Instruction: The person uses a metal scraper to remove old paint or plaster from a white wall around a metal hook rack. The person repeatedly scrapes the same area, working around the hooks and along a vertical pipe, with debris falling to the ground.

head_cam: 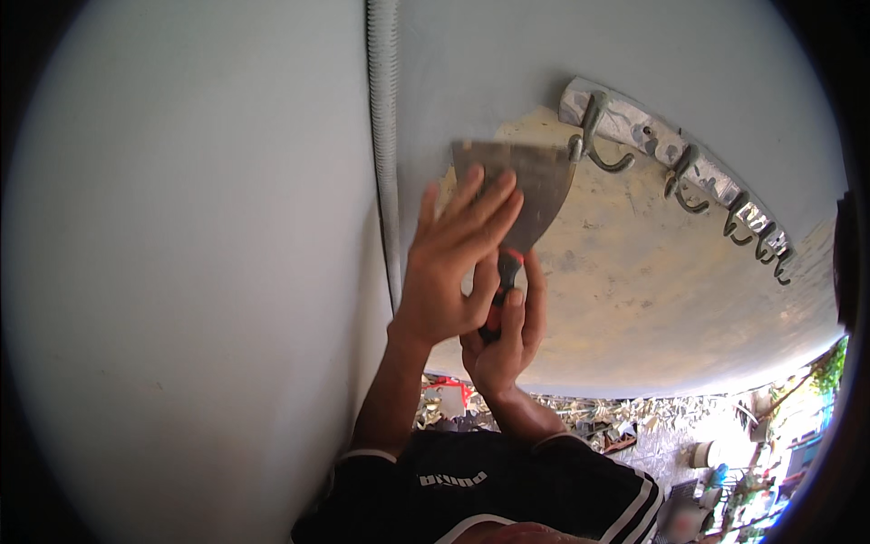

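A wide metal scraper (537, 197) with a black and red handle lies against the wall, its straight blade edge at the border between grey paint (469, 81) and a scraped yellowish patch (612, 272). My right hand (513, 326) is closed around the handle. My left hand (465, 251) rests its spread fingers on the blade's face, and its thumb is near the handle's neck. The blade's right corner is close to the first hook of a metal coat-hook rail (625, 122), which is spotted with paint.
A ribbed grey conduit (384, 102) runs down the wall corner, left of the blade. A plain pale wall (204, 238) stands further left. Paint flakes (652, 411) cover the ground below, with a white bucket (704, 454), plants (828, 370) and other items at lower right.
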`<act>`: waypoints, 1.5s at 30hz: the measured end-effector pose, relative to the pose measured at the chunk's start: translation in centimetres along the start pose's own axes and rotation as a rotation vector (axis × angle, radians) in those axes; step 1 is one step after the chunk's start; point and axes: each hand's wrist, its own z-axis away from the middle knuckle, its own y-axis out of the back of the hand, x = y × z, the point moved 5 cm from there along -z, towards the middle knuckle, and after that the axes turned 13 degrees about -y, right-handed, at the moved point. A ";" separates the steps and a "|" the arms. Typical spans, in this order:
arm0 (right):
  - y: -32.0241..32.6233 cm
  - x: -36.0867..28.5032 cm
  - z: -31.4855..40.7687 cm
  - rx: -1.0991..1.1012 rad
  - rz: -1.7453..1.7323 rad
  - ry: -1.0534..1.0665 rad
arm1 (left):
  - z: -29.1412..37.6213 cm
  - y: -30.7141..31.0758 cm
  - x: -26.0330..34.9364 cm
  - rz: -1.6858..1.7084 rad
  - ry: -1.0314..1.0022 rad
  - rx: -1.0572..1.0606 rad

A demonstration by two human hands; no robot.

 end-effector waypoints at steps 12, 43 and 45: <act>0.1 -1.4 0.6 0.045 0.081 -0.072 | -1.6 0.2 0.7 -0.020 0.019 -0.087; 1.5 -2.9 0.6 -0.121 0.275 -0.131 | 2.2 -1.1 1.2 -0.154 0.151 -0.053; 2.3 -4.3 0.7 -0.124 0.347 -0.253 | 3.7 -2.1 1.5 -0.109 0.223 -0.006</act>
